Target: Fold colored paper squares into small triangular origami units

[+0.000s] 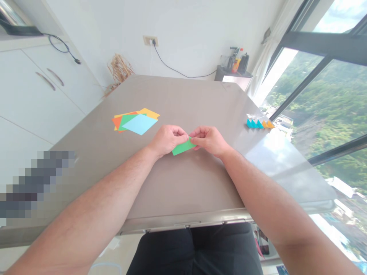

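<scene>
A green piece of paper [181,148], which looks folded into a narrow strip, is held just above or on the table between my two hands. My left hand [169,139] pinches its upper edge with thumb and fingers. From the other side, my right hand [208,139] grips the paper's right end, thumb on top. The fingertips of both hands nearly meet at the top edge, and they hide part of the sheet there. Left of my hands lies a fanned pile of coloured paper sheets [140,124] in light blue, green, orange and yellow.
Several folded paper pieces [259,124], blue and orange, stand in a row at the table's right edge. The grey-brown table [183,191] has its front edge against my lap. A dark pixelated patch [37,183] covers the left side. A window [321,88] borders the right.
</scene>
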`<state>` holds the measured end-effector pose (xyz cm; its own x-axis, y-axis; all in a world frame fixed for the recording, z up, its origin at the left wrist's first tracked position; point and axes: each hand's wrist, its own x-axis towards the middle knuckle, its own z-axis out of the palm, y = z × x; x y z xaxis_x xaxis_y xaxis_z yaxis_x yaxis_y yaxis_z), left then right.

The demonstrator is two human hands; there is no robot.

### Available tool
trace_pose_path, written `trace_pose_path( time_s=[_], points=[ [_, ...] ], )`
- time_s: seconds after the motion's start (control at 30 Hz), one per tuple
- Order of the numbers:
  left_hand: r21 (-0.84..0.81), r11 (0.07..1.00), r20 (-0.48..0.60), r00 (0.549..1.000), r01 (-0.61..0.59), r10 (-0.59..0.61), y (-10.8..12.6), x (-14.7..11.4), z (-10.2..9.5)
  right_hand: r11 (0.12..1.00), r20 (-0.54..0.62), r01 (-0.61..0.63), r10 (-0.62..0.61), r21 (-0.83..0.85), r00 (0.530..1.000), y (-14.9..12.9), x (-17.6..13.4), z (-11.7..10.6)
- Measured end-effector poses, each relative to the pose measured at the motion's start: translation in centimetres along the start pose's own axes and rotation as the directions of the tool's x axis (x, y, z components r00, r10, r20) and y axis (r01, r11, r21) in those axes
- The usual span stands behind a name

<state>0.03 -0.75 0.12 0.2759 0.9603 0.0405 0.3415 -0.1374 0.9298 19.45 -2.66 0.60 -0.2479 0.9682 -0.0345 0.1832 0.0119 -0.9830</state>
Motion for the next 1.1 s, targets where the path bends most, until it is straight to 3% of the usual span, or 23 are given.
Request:
trace_pose_path(
  time_s=[1.1],
  points=[
    [0.134,0.987,0.019,0.996,-0.087,0.085,0.5,-0.3,0.1,0.999,-0.003,-0.029,0.029,-0.025,1.0,-0.5,-0.1,0.3]
  ],
)
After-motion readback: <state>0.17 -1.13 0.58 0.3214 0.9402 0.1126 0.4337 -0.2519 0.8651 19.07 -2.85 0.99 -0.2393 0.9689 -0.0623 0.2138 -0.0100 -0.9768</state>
